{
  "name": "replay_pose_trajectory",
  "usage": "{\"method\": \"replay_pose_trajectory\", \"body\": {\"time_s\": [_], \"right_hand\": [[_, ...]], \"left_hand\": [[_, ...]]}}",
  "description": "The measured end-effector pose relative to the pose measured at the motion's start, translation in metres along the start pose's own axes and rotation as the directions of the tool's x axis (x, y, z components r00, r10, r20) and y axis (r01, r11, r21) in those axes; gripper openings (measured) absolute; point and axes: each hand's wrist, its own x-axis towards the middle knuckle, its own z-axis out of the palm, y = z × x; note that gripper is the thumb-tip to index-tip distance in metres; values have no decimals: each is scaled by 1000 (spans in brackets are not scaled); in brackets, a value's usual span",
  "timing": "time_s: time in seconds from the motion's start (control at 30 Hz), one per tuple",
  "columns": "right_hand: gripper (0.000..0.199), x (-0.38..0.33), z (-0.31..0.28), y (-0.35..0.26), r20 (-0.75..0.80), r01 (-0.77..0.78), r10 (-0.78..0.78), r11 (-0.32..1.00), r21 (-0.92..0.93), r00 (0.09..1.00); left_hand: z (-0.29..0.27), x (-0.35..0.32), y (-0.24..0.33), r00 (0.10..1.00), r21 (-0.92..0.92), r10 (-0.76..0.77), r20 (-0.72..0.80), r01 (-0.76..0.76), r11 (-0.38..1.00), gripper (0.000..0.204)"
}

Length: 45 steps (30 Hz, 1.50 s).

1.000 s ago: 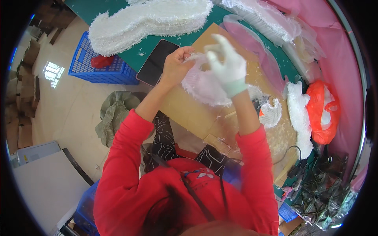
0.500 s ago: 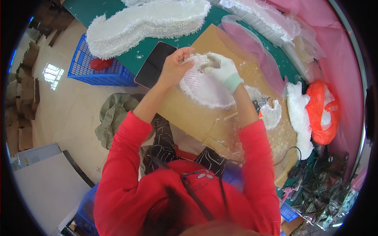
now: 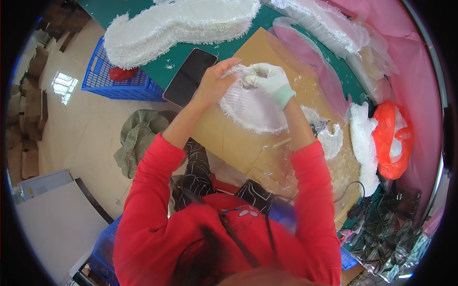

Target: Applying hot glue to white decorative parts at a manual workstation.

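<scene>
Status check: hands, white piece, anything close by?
Left hand, bare, and right hand, gloved, pinching white fringed piece at upper edge. Piece over brown board. Dark phone beside left hand.

Bare left hand [image 3: 214, 86] pinches the edge of a fuzzy white pad [image 3: 253, 108], gloved right hand [image 3: 272, 82] has the top end too. Cardboard [image 3: 224, 145] underneath, phone [image 3: 191, 76] lying just left, blue crate [image 3: 136, 93] beside the green table [image 3: 162, 64].

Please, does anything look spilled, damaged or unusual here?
Loose white shreds litter the brown board, untidy, like spilled waste. The held white piece has a ragged edge, perhaps just its material. Also, only the right hand wears a glove; the left hand is bare, an uneven pairing.
</scene>
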Motion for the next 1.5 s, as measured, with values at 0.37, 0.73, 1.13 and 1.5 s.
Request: {"method": "replay_pose_trajectory", "body": {"time_s": [0.37,0.73,1.13,1.5], "right_hand": [[19,3,4,1,-43,9,-12,997,-70,999],[23,6,10,7,-108,35,-46,994,-101,993],[44,-8,-10,3,-179,144,-132,988,60,975],[34,-7,-3,-3,24,24,-22,996,-81,999]], "left_hand": [[2,-8,19,995,84,-39,89,31,996,52],[13,-7,11,990,338,135,-48,-111,935,50],[10,-6,9,993,215,114,-32,-104,971,44],[9,-5,11,996,182,87,-26,-81,980,42]]}}
